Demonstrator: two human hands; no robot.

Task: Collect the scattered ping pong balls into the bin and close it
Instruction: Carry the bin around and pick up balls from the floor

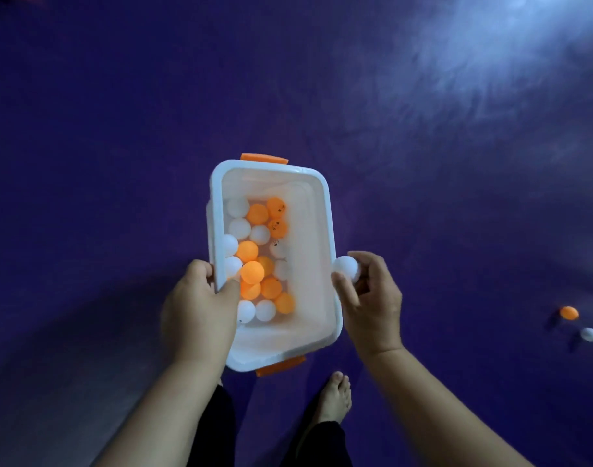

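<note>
A white plastic bin (325, 210) with orange latches at both ends is held above the purple floor, lid off. Several orange and white ping pong balls lie inside it, bunched along its left side. My left hand (197, 308) grips the bin's left rim, thumb inside. My right hand (372, 298) pinches a white ball (346, 267) just outside the bin's right rim. On the floor at the right lie an orange ball (569, 312) and a white ball (589, 334).
The purple floor (120, 129) spreads all around, with a bright glare patch at the upper right. A bare foot (335, 396) and dark trouser legs show below the bin. No lid is in view.
</note>
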